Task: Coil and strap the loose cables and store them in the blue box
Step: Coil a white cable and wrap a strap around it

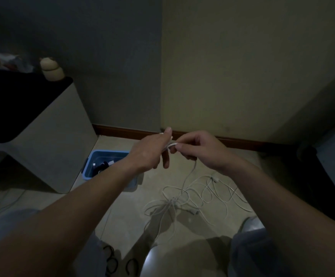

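**A:** How are the hands placed?

**B:** Both are raised in front of the body, nearly touching. The left hand (pixel 152 151) has its fingers curled round a white cable (pixel 171 144), with the thumb pointing up. The right hand (pixel 200 150) pinches the same cable between thumb and fingertips, just beside the left.

**A:** And the rest of that cable?

**B:** It hangs below the right hand to a tangled heap of loose cables (pixel 194 196) on the floor (pixel 152 180).

**A:** The blue box?

**B:** The blue box (pixel 94 166) stands on the floor to the left, beside a pale cabinet (pixel 58 140) and partly behind the left forearm. Dark and white items lie inside it, but I cannot tell what they are. Black loops (pixel 110 262) lie on the floor at the bottom edge.
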`<state>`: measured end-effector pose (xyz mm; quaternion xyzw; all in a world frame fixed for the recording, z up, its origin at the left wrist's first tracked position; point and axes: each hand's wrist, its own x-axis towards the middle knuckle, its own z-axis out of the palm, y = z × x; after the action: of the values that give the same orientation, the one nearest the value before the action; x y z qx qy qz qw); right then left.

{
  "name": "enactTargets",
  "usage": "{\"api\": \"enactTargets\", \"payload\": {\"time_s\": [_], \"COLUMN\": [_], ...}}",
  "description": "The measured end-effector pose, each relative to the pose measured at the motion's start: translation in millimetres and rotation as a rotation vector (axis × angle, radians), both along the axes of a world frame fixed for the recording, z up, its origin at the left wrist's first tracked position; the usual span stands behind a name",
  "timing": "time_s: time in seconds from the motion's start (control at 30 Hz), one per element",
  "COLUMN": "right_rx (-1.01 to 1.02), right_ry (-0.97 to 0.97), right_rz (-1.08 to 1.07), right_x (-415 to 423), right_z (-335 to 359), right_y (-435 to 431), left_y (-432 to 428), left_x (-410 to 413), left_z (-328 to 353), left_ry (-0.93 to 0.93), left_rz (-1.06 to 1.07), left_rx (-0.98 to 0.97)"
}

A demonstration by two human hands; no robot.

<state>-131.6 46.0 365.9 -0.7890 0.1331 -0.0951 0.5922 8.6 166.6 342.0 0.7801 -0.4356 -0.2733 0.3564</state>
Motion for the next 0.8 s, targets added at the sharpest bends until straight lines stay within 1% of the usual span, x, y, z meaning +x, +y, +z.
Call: {"api": "enactTargets", "payload": {"time_s": [0.1, 0.2, 0.27, 0.33, 0.5, 0.57, 0.63, 0.73, 0.8], "right_rx": [-0.054, -0.076, -0.055, -0.045, -0.069, -0.04, 0.012, 0.075, 0.095], "right_ry": [-0.052, -0.078, -0.085, -0.078, -0.08, -0.067, -0.031, 0.054, 0.137], "right_rz": [-0.102, -0.234, -0.269, -0.26, -0.222, -0.223, -0.21, -0.171, -0.144], "right_x": [0.8, 1.5, 1.1, 1.1, 5.0, 5.0, 4.1, 3.2, 4.2], "right_z": [-0.2, -2.8, -5.5, -8.5, -13.8, -15.0, -16.8, -21.7, -24.9], "right_y": [-5.1, -13.3, -17.2, -18.8, -17.9, -19.5, -21.2, -20.9, -18.1], "left_y": [0.2, 1.0, 0.2, 0.8, 4.9, 5.0, 4.0, 1.1, 1.1], "left_x": [-1.6, -1.9, -3.1, -5.6, -8.2, -7.8, -7.4, -5.3, -2.0], "left_z": [-0.2, 5.9, 12.3, 17.6, 25.4, 26.6, 27.3, 27.4, 27.8], "left_ry": [0.315, 0.501, 0.598, 0.624, 0.489, 0.517, 0.648, 0.956, 1.125], "left_rz": [-0.107, -0.203, -0.225, -0.222, -0.132, -0.114, -0.086, -0.027, 0.002], "left_rx": [0.026, -0.027, -0.069, -0.082, -0.064, -0.076, -0.099, -0.17, -0.248]}}
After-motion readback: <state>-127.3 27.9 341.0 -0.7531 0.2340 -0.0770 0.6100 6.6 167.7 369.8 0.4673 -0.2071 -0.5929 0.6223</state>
